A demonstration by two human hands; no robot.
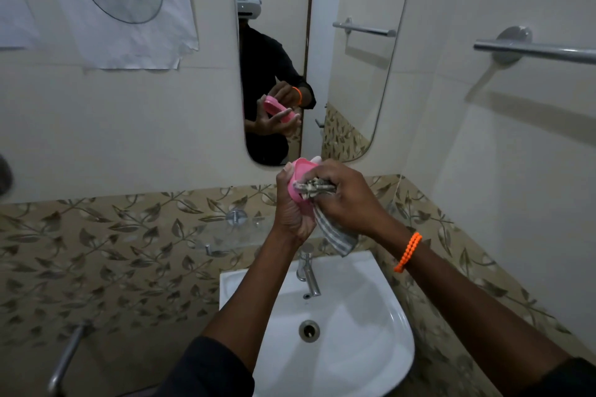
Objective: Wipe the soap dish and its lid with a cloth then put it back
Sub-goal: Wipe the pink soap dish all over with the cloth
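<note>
A pink plastic soap dish part (302, 176) is held upright above the sink, gripped from the left by my left hand (292, 209). My right hand (346, 195) presses a bunched grey striped cloth (335, 235) into the hollow of the pink piece; the cloth's loose end hangs below my hands. I cannot tell whether the pink piece is the dish or its lid. The mirror (354, 80) reflects both hands and the pink piece.
A white sink (380, 325) with a chrome tap (308, 271) lies right below my hands. A glass shelf (225, 240) on chrome brackets runs along the leaf-patterned tiles at left. A towel rail (535, 50) sticks out at upper right. A pipe handle (66, 358) stands at lower left.
</note>
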